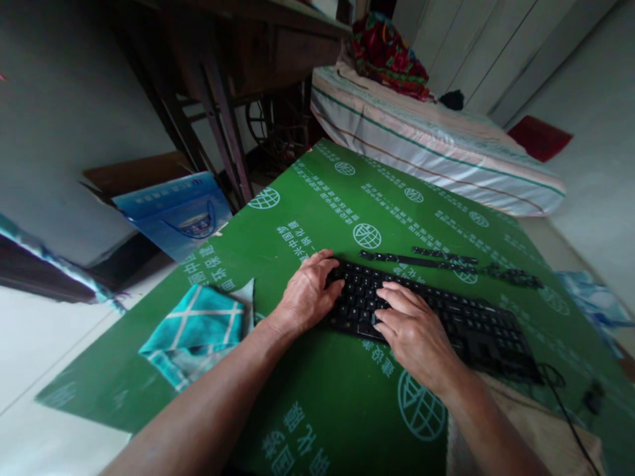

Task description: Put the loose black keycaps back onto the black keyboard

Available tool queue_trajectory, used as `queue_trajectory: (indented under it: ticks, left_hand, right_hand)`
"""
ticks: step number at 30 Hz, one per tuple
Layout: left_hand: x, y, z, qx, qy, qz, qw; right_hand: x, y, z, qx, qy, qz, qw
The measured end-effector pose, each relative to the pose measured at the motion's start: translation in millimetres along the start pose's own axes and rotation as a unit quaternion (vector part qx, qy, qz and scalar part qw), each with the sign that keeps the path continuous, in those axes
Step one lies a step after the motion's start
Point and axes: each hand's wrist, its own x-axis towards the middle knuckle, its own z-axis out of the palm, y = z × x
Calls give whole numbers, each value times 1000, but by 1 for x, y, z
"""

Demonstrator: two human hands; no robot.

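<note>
A black computer keyboard (476,324) lies slantwise on the green table. My left hand (310,291) is closed around its left end, the thumb over the near keys and the fingers at the back edge. Over the keys left of the middle, my right hand (417,327) has thumb and index finger pinched at a keycap (375,318), with the other fingers resting farther back on the keys. Behind the keyboard, several loose black keycaps (441,264) lie in rows, with more keycaps (513,274) to the right.
A folded teal checked cloth (203,324) lies left on the green table (317,205). The keyboard's cable (565,410) runs off the right end near a beige cloth (530,423). A blue bag (183,215) stands beyond the left edge; a bed (426,139) is behind.
</note>
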Motion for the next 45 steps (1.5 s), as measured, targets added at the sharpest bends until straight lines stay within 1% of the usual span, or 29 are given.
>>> queue_trajectory:
  ticks: [10,18,24,32,38,41,45]
  left_hand:
    - [0,1,0,1,-9,-7,1000]
    - [0,-2,2,6,4,5,1000]
    - [1,-1,1,9,-1,2,1000]
    - [1,0,1,10,-7,-4,1000]
    - [0,0,1,17,-3,6,1000]
    - [1,0,1,18,-2,10,1000]
    - [2,0,0,16,-2,13,1000]
  right_hand:
    - [1,0,2,7,-2,3,1000]
    - [0,0,2,18,-10,18,1000]
    - [-2,-4,3,3,9,16,1000]
    - [-11,-10,8,-70,38,-4,997]
    - [-21,-15,18,-113,84,-24,990]
    - [-23,-17,20,-118,95,-31,988]
    - [-23,-17,21,-118,126,-45,984]
